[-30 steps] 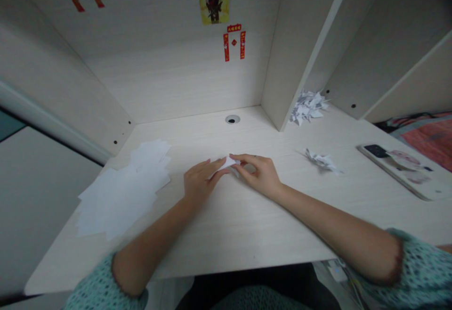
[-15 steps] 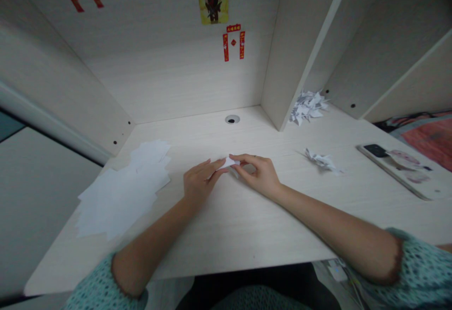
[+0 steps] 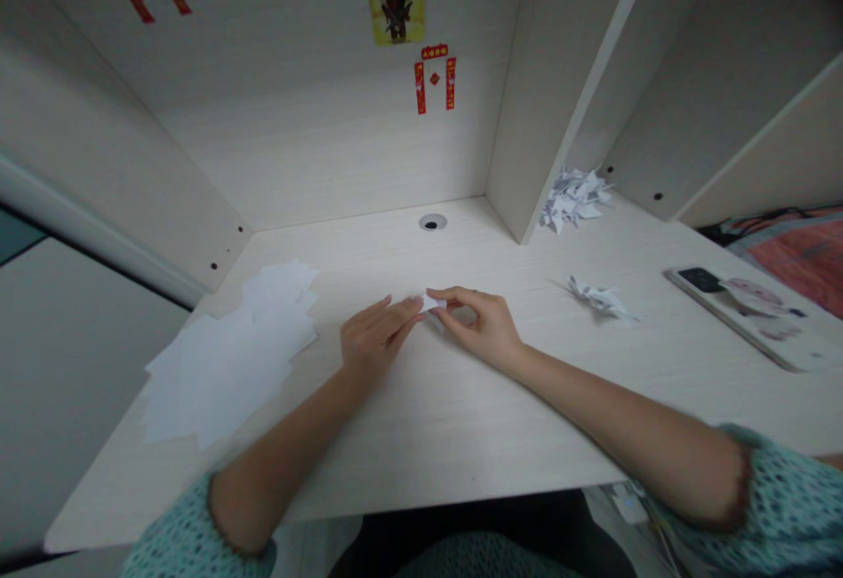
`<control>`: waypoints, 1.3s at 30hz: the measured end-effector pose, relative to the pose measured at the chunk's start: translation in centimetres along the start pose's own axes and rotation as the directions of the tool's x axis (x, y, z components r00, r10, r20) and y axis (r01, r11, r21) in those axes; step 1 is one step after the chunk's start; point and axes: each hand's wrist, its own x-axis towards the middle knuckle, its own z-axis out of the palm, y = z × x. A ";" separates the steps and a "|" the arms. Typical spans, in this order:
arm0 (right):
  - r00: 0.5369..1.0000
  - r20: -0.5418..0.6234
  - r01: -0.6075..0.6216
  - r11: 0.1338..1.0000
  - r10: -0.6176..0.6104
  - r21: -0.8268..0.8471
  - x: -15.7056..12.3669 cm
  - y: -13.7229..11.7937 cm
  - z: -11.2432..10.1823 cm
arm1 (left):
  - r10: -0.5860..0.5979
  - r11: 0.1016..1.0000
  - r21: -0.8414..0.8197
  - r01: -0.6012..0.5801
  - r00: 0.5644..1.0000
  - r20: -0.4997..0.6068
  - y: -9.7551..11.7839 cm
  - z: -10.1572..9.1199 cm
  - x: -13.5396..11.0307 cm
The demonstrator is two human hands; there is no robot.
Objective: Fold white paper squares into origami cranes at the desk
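Note:
A small folded piece of white paper lies on the pale wooden desk, between my two hands. My left hand lies over its left part with fingers stretched flat, pressing it down. My right hand pinches its right end with thumb and forefinger. Most of the paper is hidden under the fingers. A loose stack of white paper sheets is spread to the left of my left hand.
A finished folded paper figure lies to the right of my hands. A heap of several similar figures sits in the shelf corner behind it. A phone rests at the far right. A cable hole marks the desk's back.
My left hand's fingers have slid a little further over the folded paper, so less of it shows. The right hand has hardly moved.

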 end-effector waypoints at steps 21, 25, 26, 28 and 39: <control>0.998 0.066 -0.011 0.999 0.008 0.046 -0.1 0.2 0.0 | 0.163 0.982 0.085 -0.170 0.983 0.080 0.6 -1.1 0.5; 0.998 0.061 -0.031 0.997 0.027 0.072 -0.3 0.3 0.1 | 0.163 0.978 0.113 -0.176 0.979 0.120 0.9 -1.1 0.5; 0.998 0.057 -0.037 0.995 0.032 0.095 -0.3 0.4 0.2 | 0.115 0.985 0.115 -0.128 0.987 0.113 1.0 -0.9 0.4; 0.997 0.054 -0.055 0.985 0.046 0.166 -0.2 0.5 0.2 | -0.074 0.992 0.109 0.065 0.994 0.084 1.1 -0.5 0.4; 0.994 0.105 -0.071 0.949 0.040 0.307 0.5 1.2 0.5 | -0.608 0.373 -0.442 0.816 0.575 0.548 1.4 0.6 0.8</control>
